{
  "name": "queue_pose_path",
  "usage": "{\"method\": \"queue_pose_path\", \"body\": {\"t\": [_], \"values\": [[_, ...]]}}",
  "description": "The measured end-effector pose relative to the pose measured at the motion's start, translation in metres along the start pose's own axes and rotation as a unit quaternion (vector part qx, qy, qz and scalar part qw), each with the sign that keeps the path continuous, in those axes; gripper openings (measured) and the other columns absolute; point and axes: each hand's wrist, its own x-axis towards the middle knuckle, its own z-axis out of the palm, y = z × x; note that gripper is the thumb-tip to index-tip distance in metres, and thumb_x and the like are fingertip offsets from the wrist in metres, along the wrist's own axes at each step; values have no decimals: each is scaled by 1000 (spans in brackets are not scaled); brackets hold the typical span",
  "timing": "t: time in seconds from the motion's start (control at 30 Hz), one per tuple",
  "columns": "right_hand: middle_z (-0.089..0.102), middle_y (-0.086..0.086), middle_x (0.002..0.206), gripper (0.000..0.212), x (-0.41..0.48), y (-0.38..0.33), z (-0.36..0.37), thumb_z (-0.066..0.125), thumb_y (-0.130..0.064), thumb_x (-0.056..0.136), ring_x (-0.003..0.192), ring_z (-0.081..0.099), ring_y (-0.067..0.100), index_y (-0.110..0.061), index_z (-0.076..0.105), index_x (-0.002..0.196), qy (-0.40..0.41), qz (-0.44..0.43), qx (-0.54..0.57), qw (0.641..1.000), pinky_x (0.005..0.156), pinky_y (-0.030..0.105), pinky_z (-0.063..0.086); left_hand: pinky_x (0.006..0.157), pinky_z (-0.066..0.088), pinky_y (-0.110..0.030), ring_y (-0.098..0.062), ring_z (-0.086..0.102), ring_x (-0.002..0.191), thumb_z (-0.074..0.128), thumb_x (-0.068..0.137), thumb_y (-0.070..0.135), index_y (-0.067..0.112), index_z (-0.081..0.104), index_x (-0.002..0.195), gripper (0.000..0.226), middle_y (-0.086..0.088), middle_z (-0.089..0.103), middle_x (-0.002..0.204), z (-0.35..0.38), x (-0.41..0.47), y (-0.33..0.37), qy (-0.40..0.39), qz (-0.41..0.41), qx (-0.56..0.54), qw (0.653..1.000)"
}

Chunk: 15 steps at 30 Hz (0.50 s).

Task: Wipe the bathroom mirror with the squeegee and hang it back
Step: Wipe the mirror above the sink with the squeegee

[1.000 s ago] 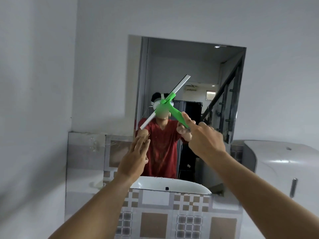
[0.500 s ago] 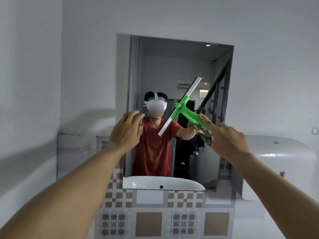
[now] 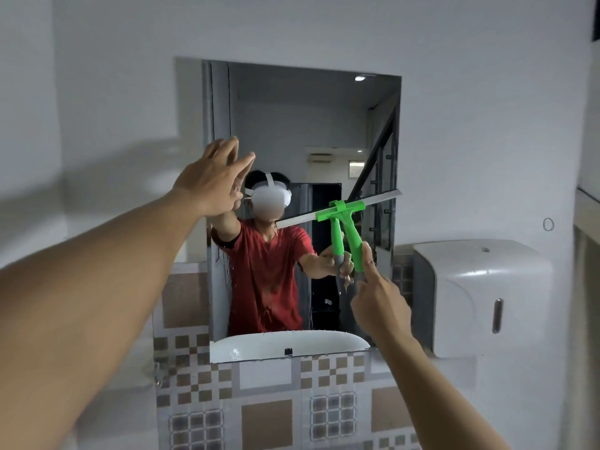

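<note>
- Mirror [image 3: 292, 125]: set in a white wall, taken as reference for all positions below.
- Squeegee [image 3: 352, 235]: green handle and head with a pale blade, held against the mirror's right half, about mid-height. The blade runs nearly level, its right end tilted slightly up and reaching the mirror's right edge. The handle points down from the head.
- Right hand [image 3: 380, 303]: low on the mirror's right side, closed around the bottom of the squeegee handle, index finger stretched up along it.
- Left hand [image 3: 211, 186]: raised at the mirror's left edge, about mid-height, fingers spread and holding nothing. Palm faces the glass; cannot tell whether it touches.
- Reflection in the mirror: a person in a red shirt, both arms reaching forward, and a second image of the squeegee handle just left of the real one.
- Sink [image 3: 285, 345]: white, seen at the mirror's bottom edge.
- Tiles [image 3: 266, 414]: brown-and-grey check pattern, below the mirror.
- Dispenser [image 3: 480, 297]: white box on the wall, just right of the mirror's lower corner.
</note>
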Motion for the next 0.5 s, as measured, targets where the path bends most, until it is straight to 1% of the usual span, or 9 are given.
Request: {"method": "queue_pose_path", "body": {"t": [0.13,0.2,0.3,0.37,0.43,0.47,0.5], "values": [[65,2,93,91,-12,7,16,51,-10,95,69,61,21,-46,-4,157,-3,26,22,999,56,40,57,91,55,-52,-40,17,148,72,85,27,28,25,157,86,-12,19,164,2,2,0,-2,-8,2,1000],[65,3,90,92,-19,8,24,52,-9,95,66,61,20,-44,-7,157,-4,43,35,998,55,41,57,87,57,-52,-41,19,146,73,82,26,27,27,156,87,-13,22,161,4,3,-1,-4,-2,2,1000],[61,1,84,90,-37,5,39,50,-8,98,63,62,19,-40,-10,157,-20,69,80,994,56,43,58,81,59,-53,-41,22,144,73,80,24,26,28,155,87,-13,24,159,8,3,-2,0,6,1,1000],[60,0,80,92,-53,-2,52,50,-3,97,62,63,21,-36,-10,158,-29,80,122,989,54,43,57,79,59,-53,-42,23,142,73,79,23,25,29,154,87,-14,25,157,8,4,-3,4,3,1,1000],[60,-1,82,95,-67,-15,64,49,3,95,61,59,15,-34,-11,159,-38,99,178,978,49,35,52,79,59,-53,-42,24,141,73,77,20,25,30,153,87,-14,26,156,9,5,-2,7,4,2,1000],[61,-1,83,94,-72,-24,71,47,3,96,60,55,13,-34,-12,158,-39,109,205,972,47,30,48,79,59,-54,-42,24,140,72,77,20,25,30,153,87,-14,27,155,8,5,-2,7,5,2,1000],[62,0,83,91,-76,-35,78,46,1,98,61,54,13,-34,-14,158,-37,115,235,964,48,28,46,79,59,-53,-42,25,140,72,77,19,25,31,153,87,-14,27,155,8,6,-2,6,6,3,1000]]}}
